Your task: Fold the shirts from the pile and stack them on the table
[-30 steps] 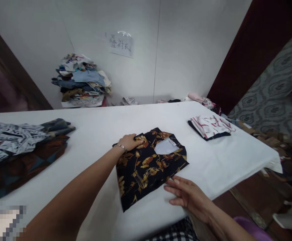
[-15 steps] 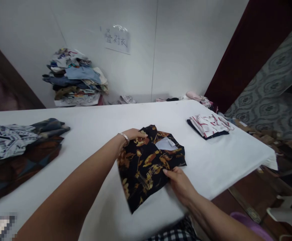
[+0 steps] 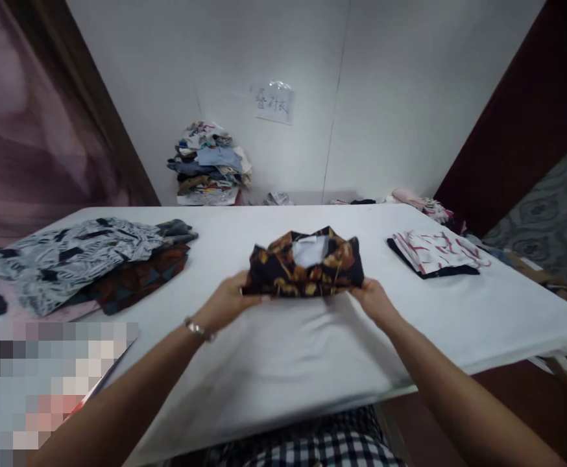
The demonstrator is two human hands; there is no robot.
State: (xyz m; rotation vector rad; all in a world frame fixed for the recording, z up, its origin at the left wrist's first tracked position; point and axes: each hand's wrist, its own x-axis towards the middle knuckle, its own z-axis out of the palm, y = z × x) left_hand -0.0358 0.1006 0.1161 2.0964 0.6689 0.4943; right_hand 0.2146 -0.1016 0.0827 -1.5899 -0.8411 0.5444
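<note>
Gripping folded floral shirt by both ends: left hand and right hand closed, long axis running along the table's near edge.

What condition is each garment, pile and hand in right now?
Black floral shirt: folded, gripped at both ends.
Left hand: closed on the shirt's left edge.
Right hand: closed on its right edge.
Red-and-white shirt: folded, lying flat on the table.
Patterned shirts: unfolded, heaped.
Clothes stack: piled by the wall.
</note>
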